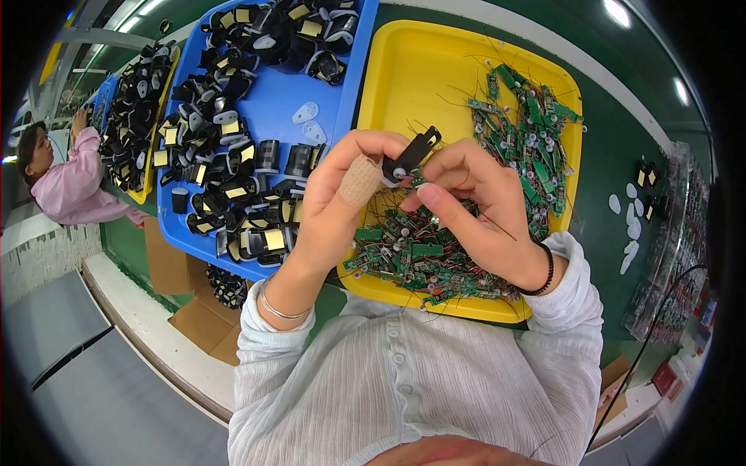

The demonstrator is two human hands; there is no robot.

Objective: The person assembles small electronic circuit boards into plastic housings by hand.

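Observation:
Over the near part of the yellow tray (404, 54), my left hand (326, 206) grips a small black plastic housing (420, 150), tilted up to the right. A beige wrap covers one finger of that hand. Closed in a pinch at the housing's lower end, my right hand (486, 198) holds a small green circuit board (417, 180), partly hidden by the fingers. A thin dark wire sticks out beside the right palm. Many loose green circuit boards (427, 250) with wires and small round pale parts are heaped beneath both hands and up the tray's right side.
Left of the yellow tray, a blue tray (268, 85) holds many black housings (233, 194) with cream pads. Clear oval pieces (633, 225) lie on the green table at right, near stacked clear trays (668, 256). A co-worker in pink (74, 175) sits far left; a cardboard box (206, 318) stands below.

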